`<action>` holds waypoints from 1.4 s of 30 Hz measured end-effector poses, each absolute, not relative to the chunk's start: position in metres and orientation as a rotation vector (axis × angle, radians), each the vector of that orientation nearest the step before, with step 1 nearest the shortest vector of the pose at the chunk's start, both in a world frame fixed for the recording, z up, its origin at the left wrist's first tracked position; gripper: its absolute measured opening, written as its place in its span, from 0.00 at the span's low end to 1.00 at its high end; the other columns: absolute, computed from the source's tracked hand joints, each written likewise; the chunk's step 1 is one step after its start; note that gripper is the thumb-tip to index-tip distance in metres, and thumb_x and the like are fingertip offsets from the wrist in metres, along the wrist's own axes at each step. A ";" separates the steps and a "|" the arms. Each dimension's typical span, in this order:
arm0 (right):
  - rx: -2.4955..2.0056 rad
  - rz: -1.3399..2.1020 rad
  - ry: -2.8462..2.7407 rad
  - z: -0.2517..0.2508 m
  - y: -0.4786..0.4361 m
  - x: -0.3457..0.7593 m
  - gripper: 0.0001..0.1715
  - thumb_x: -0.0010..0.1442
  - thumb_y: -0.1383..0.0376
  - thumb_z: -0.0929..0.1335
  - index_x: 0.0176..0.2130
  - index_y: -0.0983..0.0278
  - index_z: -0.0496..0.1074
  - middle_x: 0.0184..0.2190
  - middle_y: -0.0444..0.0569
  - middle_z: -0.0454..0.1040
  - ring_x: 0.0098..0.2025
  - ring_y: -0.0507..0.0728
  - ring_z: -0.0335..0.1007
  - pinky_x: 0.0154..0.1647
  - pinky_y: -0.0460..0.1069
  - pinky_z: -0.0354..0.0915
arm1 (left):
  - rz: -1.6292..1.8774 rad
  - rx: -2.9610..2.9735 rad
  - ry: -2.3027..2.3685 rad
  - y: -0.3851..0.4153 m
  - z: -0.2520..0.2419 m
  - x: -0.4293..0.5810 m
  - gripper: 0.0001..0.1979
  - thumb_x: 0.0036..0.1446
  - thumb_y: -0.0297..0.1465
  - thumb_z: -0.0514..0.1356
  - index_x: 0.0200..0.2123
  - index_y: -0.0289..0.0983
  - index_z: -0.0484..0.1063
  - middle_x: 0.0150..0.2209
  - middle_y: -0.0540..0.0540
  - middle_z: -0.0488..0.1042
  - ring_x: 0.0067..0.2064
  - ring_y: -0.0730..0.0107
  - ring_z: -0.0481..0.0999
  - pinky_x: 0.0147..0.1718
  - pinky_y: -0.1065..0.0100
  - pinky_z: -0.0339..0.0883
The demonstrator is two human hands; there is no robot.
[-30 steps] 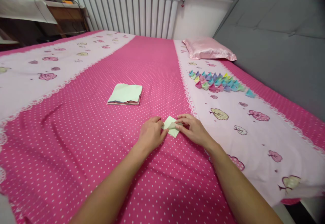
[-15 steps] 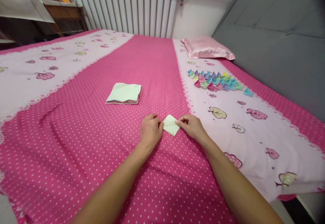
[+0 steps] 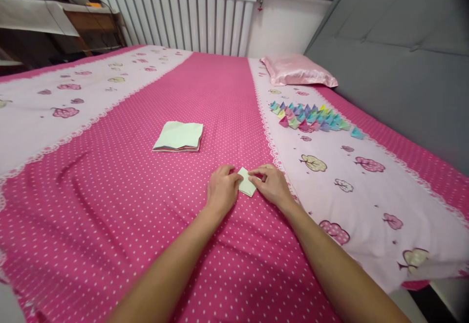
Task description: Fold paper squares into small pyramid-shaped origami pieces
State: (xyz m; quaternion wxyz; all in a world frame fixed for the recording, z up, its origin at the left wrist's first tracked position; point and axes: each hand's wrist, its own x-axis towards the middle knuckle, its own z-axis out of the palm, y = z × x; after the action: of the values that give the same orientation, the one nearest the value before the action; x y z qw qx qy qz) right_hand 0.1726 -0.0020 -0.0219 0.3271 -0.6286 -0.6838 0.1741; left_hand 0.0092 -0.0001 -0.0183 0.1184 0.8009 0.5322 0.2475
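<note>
A small pale green folded paper (image 3: pixel 246 185) lies on the pink dotted bedsheet (image 3: pixel 146 205) between my two hands. My left hand (image 3: pixel 222 189) has its fingers curled and pinches the paper's left edge. My right hand (image 3: pixel 270 184) presses on the paper's right side with closed fingers, covering part of it. A stack of pale paper sheets (image 3: pixel 179 137) lies further off to the left. A group of several small coloured folded paper pieces (image 3: pixel 311 117) sits in rows on the light strip of the sheet at the right.
A pink satin pillow (image 3: pixel 297 71) lies at the far right by the grey padded headboard (image 3: pixel 395 54). A white radiator (image 3: pixel 176 15) runs along the far wall. A wooden desk (image 3: pixel 91 25) stands at the far left.
Both hands have closed in on the green paper; the right fingers now cover more of its right side than half a second ago. The view shifted slightly.
</note>
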 end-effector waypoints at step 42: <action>-1.391 0.500 -2.047 -0.018 -0.006 0.187 0.20 0.54 0.73 0.63 0.45 0.60 0.74 0.42 0.51 0.69 0.45 0.57 0.66 0.48 0.53 0.62 | 0.590 2.353 1.421 0.008 -0.021 -0.007 0.22 0.52 0.21 0.49 0.49 0.37 0.71 0.57 0.40 0.63 0.57 0.61 0.62 0.56 0.59 0.54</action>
State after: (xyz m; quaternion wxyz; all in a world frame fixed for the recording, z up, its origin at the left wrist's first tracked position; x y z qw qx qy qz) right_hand 0.1872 -0.0056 -0.0177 0.3036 -0.5251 -0.7723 0.1887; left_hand -0.0069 0.0075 -0.0212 0.1643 0.8256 0.4985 0.2070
